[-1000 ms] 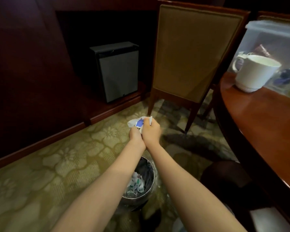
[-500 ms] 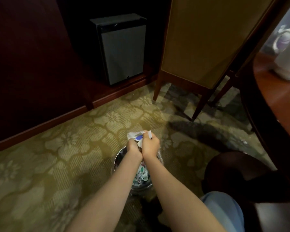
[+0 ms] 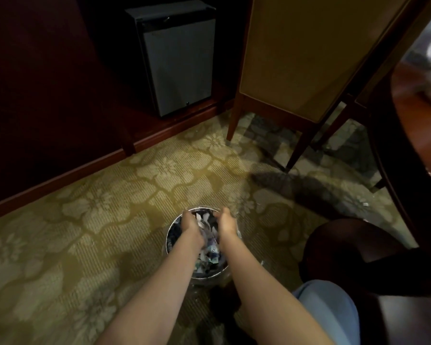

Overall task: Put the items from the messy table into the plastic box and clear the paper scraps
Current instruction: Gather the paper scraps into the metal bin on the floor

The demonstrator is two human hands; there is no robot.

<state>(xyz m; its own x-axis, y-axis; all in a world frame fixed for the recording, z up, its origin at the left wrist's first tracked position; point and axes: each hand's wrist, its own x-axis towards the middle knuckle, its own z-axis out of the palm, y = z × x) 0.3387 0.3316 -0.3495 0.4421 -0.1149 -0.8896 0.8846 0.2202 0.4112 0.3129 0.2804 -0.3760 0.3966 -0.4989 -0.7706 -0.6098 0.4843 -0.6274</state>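
Scraps (image 3: pixel 210 247) now in the bin (image 3: pixel 170 235) on the carpet (image 3: pixel 110 220), left of the surface's (image 3: pixel 421 108) edge. Left hand (image 3: pixel 190 226) and right hand (image 3: pixel 226 223), clasped together 0.5 s ago, have parted; fingers (image 3: pixel 223 213) look released, empty. Scrap step near done.

Bare forearms (image 3: pixel 246 282) come in from the bottom edge, skin uncovered all the way to the left hand (image 3: pixel 189 226) and right hand (image 3: pixel 225 224). Light blue trouser leg (image 3: pixel 326 310), denim-like with soft folds, shows at lower right. Rest of the body is out of frame.
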